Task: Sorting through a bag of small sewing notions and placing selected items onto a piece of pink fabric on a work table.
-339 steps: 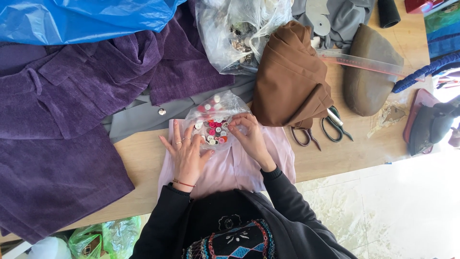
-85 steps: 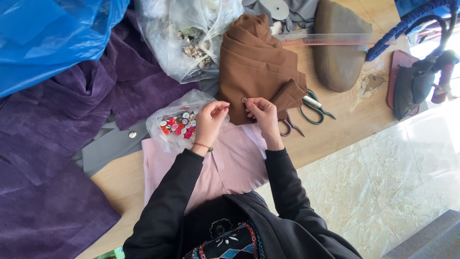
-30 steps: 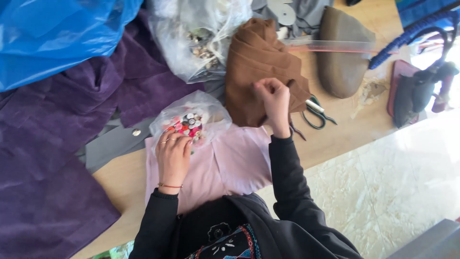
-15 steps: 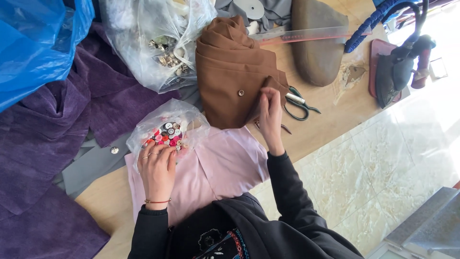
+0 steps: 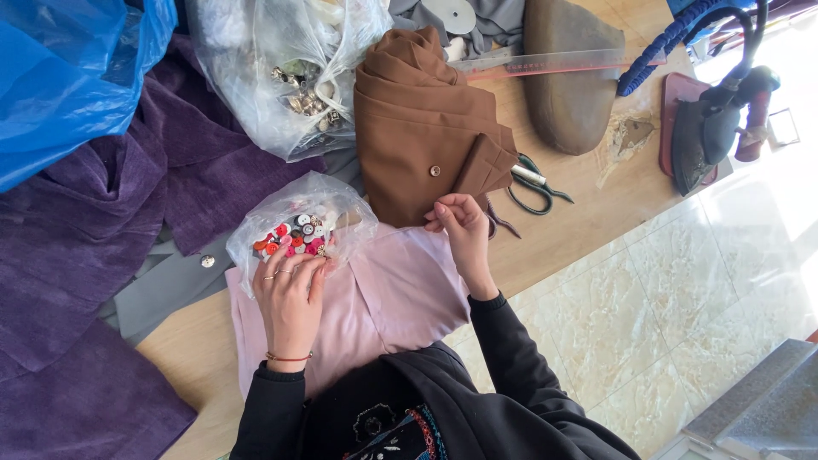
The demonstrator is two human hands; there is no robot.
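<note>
Left hand [image 5: 288, 290] lies loosely open, fingertips in the clear bag of buttons [image 5: 300, 228] on the pink cloth [image 5: 400, 294]. Right hand [image 5: 460, 223] pinches the folded brown garment [image 5: 417, 128] edge; scissors [image 5: 532, 183] just beside.

Counts, head view:
- hands: 2, left hand [image 5: 288, 294], right hand [image 5: 460, 223]
- clear plastic bags: 2, small bag of mixed buttons [image 5: 298, 223], big bag of metal fittings [image 5: 281, 68]
- blue plastic bag [image 5: 64, 77]: 1
- loose buttons in small bag: too many to count, mostly red, some white and dark
- folded brown garment [image 5: 417, 128]: 1, with 1 brown button [image 5: 434, 170] showing
- pink cloth [image 5: 375, 298]: 1
- purple corduroy cloth [image 5: 85, 255]: 1 spread
- grey cloth [image 5: 170, 285]: 1, with 1 button [image 5: 207, 261]
- scissors [image 5: 532, 183]: 1 pair
- clear ruler [image 5: 554, 62]: 1
- tailor's ham [image 5: 569, 77]: 1
- iron [image 5: 716, 128]: 1
- worktop [image 5: 596, 204]: 1
</note>
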